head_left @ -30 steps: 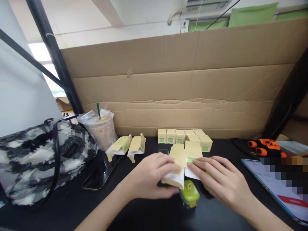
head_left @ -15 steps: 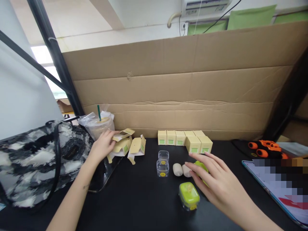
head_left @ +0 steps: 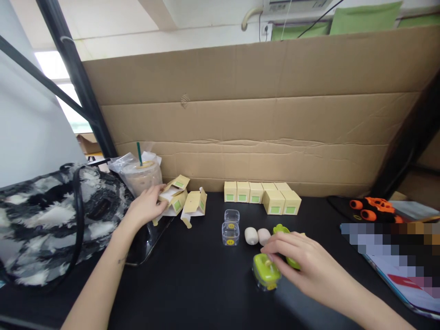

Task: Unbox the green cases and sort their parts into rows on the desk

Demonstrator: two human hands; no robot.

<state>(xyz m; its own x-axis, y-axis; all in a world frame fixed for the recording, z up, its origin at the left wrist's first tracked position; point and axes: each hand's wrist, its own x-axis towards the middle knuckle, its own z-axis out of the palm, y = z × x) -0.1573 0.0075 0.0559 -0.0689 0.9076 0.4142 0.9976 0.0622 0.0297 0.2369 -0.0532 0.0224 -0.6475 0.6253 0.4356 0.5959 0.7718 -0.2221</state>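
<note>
My left hand [head_left: 147, 204] grips the left end of an opened cream carton [head_left: 179, 183], which tilts over another opened carton [head_left: 177, 204]. On the right, my right hand [head_left: 295, 259] reaches down over a small clear container with a green lid [head_left: 267, 271]. Its thumb and fingertips close in around the lid's little yellowish knob, and the container stands on the table. Behind that hand, green lids [head_left: 281, 228] are partly hidden. Two pale rounded pieces [head_left: 251, 236] lie left of the fingers. Two open clear containers [head_left: 230, 234] stand further left.
Several closed cream cartons [head_left: 274, 201] stand along the cardboard panel [head_left: 257, 119]. Another opened carton [head_left: 194, 204] lies beside the left pile. A bagged drink cup [head_left: 140, 176] and a furry bag [head_left: 44, 224] are at left. An orange toy car [head_left: 376, 208] and tablet [head_left: 388, 270] are at right.
My right hand has come down and toward me, from beside the pale pieces to the green-lidded container, its fingers drawing together. The upper carton at my left hand has tipped, its label now showing.
</note>
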